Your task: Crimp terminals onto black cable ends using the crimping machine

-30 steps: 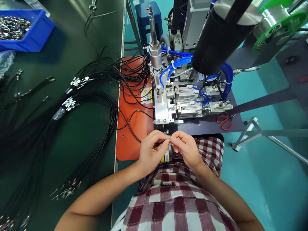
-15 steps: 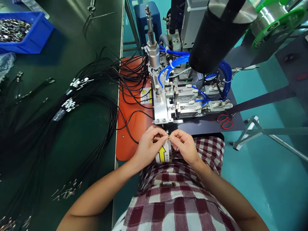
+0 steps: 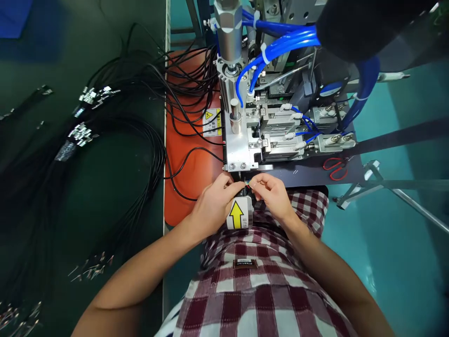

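Note:
My left hand (image 3: 215, 201) is closed in a pinch at the front edge of the machine, where a thin black cable (image 3: 189, 199) runs in under it from the orange mat. Thin coloured wires (image 3: 247, 183) show between the fingertips of both hands. My right hand (image 3: 271, 194) pinches these wires from the other side. Just ahead of the fingers stands the metal machine (image 3: 238, 152) with its upright cylinder. A white plate with a yellow arrow (image 3: 237, 213) lies below the hands. My fingers hide most of the cable end.
Bundles of black cables with metal connectors (image 3: 82, 133) lie on the dark table at left, some reaching over the orange mat (image 3: 191, 173). Blue air tubes (image 3: 291, 44) arch above the machine. Red-handled scissors (image 3: 336, 168) rest on the machine's base at right.
The view has tipped nearer to the machine. Both hands have shifted slightly forward, still pinched together, and the coloured wires between the fingertips now show more clearly.

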### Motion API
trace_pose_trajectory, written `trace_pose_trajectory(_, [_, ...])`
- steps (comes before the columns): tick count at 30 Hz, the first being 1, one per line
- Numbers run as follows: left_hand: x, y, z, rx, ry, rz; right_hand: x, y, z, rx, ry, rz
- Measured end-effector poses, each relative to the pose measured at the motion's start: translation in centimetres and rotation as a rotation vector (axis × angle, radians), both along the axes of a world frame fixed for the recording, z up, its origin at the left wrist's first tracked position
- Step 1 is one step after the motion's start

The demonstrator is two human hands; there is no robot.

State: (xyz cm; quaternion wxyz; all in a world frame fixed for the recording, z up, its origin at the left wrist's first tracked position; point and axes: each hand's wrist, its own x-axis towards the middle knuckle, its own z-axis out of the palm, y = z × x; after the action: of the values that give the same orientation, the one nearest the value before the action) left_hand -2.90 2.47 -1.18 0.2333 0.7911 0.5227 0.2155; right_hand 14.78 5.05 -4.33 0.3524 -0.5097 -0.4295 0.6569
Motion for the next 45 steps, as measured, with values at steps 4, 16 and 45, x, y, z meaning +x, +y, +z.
trace_pose_trajectory(4, [0.03,0.02,0.09,0.034,0.015,-0.009,0.07,0.02,0.23,0.001,-0.019,0.000])
trace_pose_trajectory(16, [0.32,-0.16,-0.07,0.077,0.139,0.013,0.14,0.04,-0.08,0.023,-0.048,0.014])
trace_pose_trajectory(45, [0.37,-0.32,-0.57,0.142,0.284,-0.012,0.17,-0.39,-0.75,0.180,-0.157,-0.002])
